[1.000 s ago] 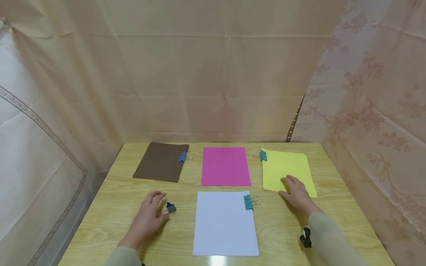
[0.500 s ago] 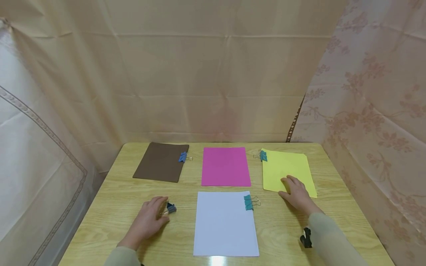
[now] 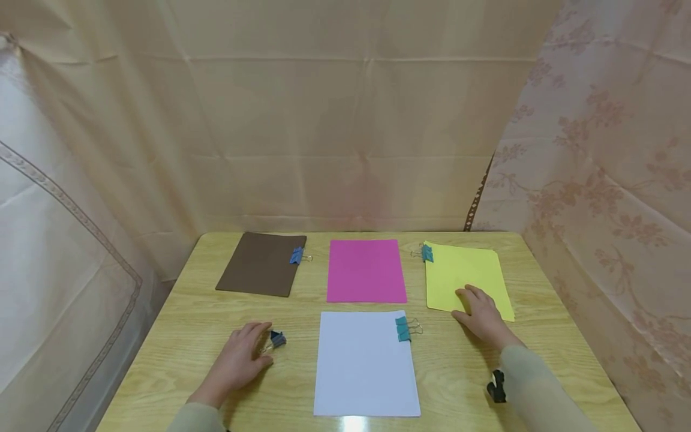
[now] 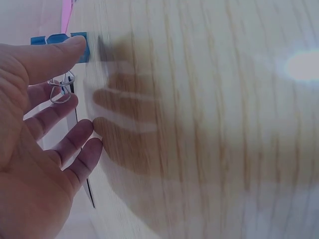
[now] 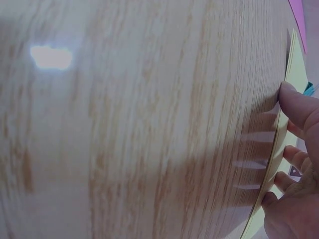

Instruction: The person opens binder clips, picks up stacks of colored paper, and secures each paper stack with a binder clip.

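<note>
My left hand (image 3: 234,363) rests low over the table, its thumb and fingers spread either side of the wire handles of a dark blue binder clip (image 3: 278,340). In the left wrist view a gap shows between thumb and fingers, with the clip (image 4: 56,39) standing just beyond. At the right, fingers of my right hand (image 3: 483,319) lie on a stack of yellow paper (image 3: 466,267), the thumb at its near edge. A teal binder clip (image 3: 427,252) grips that stack's left edge.
White paper (image 3: 364,366) with a teal binder clip (image 3: 402,329) lies front centre. Behind it is a pink paper stack (image 3: 366,270); a brown stack (image 3: 259,264) with a blue binder clip (image 3: 296,255) is at back left. Cloth curtains (image 3: 345,120) hang around the table.
My left hand's fingers have drawn slightly nearer me and down beside the loose clip's handles. The right hand and the paper stacks stay put.
</note>
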`<control>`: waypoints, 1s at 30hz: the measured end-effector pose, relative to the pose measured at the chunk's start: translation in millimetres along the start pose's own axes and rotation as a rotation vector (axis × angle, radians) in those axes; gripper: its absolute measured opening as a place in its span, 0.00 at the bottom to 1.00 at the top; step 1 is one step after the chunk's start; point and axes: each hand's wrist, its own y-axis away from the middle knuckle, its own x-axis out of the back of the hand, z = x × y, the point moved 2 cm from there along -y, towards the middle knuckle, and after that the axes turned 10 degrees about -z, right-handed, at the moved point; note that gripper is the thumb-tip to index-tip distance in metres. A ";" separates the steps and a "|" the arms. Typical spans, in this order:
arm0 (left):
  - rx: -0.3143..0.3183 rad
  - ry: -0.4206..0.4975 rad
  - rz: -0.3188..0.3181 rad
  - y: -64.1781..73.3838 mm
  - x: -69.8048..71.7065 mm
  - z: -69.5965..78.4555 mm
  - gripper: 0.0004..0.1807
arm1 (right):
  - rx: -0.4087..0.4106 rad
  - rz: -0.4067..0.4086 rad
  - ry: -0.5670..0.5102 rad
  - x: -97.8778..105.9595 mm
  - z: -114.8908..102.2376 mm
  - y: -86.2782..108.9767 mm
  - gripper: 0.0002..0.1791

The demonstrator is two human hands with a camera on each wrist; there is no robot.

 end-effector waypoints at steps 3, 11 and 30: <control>-0.008 -0.010 0.006 2.1 0.3 -0.7 0.39 | 0.005 0.005 0.005 -0.2 1.0 -0.1 0.31; -0.019 -0.028 0.025 4.4 1.4 -2.6 0.37 | 0.007 0.003 0.005 -1.1 3.0 -0.7 0.31; 0.027 0.015 -0.010 3.0 -2.1 -8.2 0.35 | -0.003 -0.004 0.009 -2.7 4.7 -2.2 0.32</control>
